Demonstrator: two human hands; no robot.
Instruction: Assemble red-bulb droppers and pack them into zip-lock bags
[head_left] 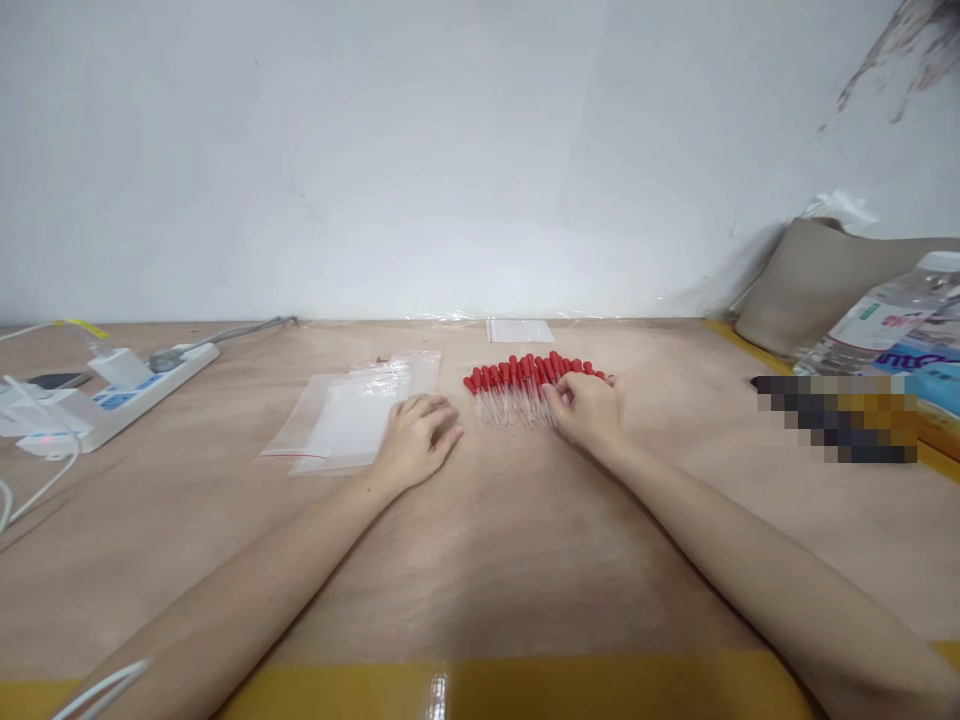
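Observation:
A row of droppers (517,378) with red rubber bulbs and thin clear tubes lies on the wooden table, bulbs toward the wall. My right hand (589,408) is at the right end of the row, thumb and forefinger closed around a dropper there; the hand covers part of the pile. Left of the droppers, my left hand (420,437) rests with loosely bent fingers, thumb apart, and nothing in it. It lies by the right edge of a stack of clear zip bags (349,415), overlapping them slightly.
Another small zip bag (520,331) lies near the wall behind the droppers. At left is a white power strip (161,385) with plugs and cables. A plastic bottle (862,320) and a grey-beige object (799,285) stand at right, near a blurred dark item (832,420).

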